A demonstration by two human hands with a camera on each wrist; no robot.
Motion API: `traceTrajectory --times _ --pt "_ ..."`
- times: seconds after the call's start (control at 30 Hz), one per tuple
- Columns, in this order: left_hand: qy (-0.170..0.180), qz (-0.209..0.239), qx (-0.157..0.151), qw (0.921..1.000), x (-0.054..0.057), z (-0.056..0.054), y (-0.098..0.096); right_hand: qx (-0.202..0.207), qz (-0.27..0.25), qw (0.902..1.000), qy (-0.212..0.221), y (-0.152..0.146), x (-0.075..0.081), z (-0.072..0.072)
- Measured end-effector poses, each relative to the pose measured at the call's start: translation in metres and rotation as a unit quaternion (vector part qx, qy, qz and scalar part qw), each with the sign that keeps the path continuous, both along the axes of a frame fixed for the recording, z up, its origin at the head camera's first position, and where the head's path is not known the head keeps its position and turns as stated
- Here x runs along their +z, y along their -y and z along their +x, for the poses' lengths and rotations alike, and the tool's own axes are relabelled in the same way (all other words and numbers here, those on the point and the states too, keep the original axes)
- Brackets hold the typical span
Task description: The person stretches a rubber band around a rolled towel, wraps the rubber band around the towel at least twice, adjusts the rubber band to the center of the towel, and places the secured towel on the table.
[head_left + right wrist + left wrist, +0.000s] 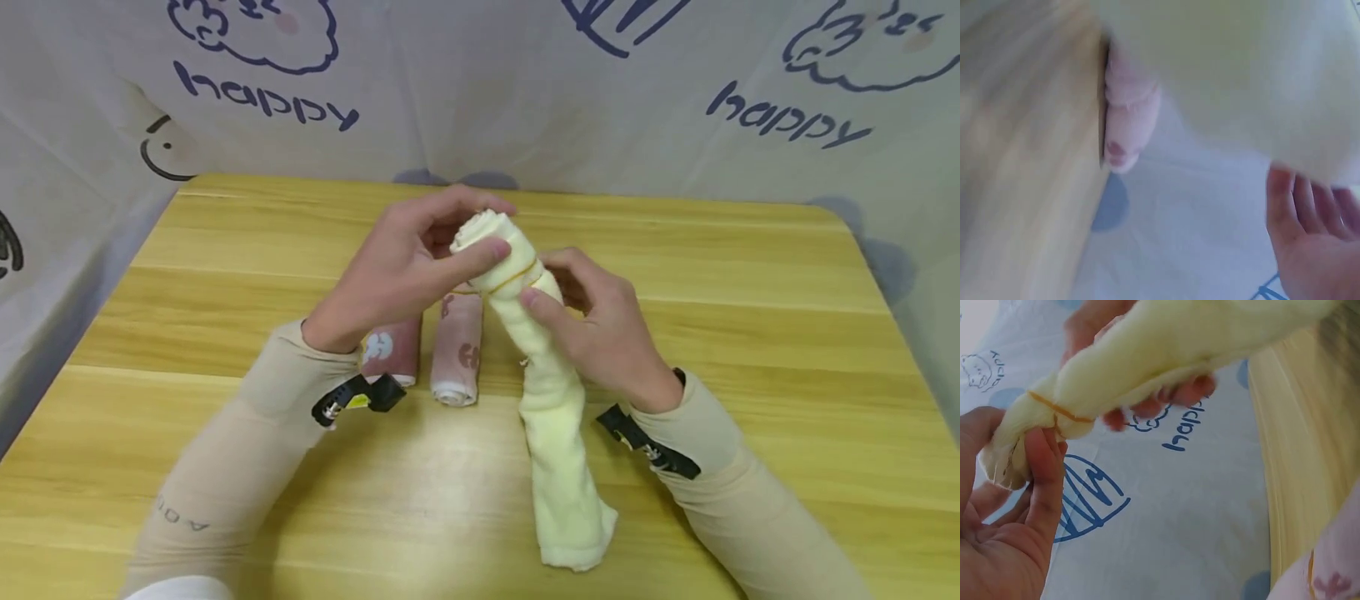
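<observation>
A long, pale yellow rolled towel point(553, 433) slants through the middle of the head view, its lower end towards the near side of the table. An orange rubber band point(513, 278) circles it near the upper end. My left hand point(408, 262) grips that rolled upper end, thumb across the front. Just below the band my right hand point(600, 321) holds the towel, thumb on the near face and fingers behind. In the left wrist view, the band point(1060, 407) lies between both hands. Blurred towel fills much of the right wrist view, hiding part of my right hand point(1316, 244).
Behind the towel, a light pink rolled towel point(455, 358) and a darker pink one point(393, 354) lie side by side on the wooden table point(262, 225), partly covered by my left hand and wrist. A white printed cloth point(480, 108) hangs beyond the far edge.
</observation>
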State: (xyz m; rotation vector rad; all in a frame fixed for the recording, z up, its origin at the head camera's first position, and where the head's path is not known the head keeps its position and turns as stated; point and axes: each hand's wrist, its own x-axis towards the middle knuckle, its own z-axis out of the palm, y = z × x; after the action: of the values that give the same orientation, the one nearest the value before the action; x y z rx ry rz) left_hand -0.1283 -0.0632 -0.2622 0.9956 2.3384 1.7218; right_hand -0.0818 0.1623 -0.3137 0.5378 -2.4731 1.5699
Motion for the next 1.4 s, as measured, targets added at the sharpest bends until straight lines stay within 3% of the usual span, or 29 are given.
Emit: traceTrajectory --times 0.1,0.2,0.3,0.57,0.73,0.9,1.13,1.4 --pt "0.013 0.003 0.016 0.9998 -0.002 0.000 -0.002 0.006 -0.020 0.9943 -0.105 0.001 0.000 0.000" --pt "0.022 0.003 0.020 0.9996 -0.004 0.000 -0.003 0.013 -0.006 0.9770 -0.213 0.002 0.001 -0.002" --pt "0.023 -0.002 0.028 0.9993 -0.005 0.001 -0.004 0.019 0.010 0.9642 -0.264 0.004 0.002 -0.003" --pt "0.033 0.004 0.032 0.9989 -0.013 0.000 -0.002 0.045 0.040 0.9600 -0.274 0.007 -0.001 -0.004" --pt "0.035 0.005 0.033 0.9988 -0.016 -0.002 0.000 0.029 0.059 0.9566 -0.284 0.007 -0.004 -0.003" --pt "0.048 -0.014 0.036 0.9981 -0.015 -0.004 0.001 0.022 0.078 0.9485 -0.306 0.005 -0.007 -0.004" --pt "0.045 -0.047 0.018 0.9977 -0.014 -0.007 0.001 0.050 0.167 0.9274 -0.331 0.000 -0.010 -0.008" --pt "0.091 -0.048 0.034 0.9941 -0.021 -0.010 -0.001 0.060 0.164 0.9216 -0.346 0.001 -0.015 -0.007"
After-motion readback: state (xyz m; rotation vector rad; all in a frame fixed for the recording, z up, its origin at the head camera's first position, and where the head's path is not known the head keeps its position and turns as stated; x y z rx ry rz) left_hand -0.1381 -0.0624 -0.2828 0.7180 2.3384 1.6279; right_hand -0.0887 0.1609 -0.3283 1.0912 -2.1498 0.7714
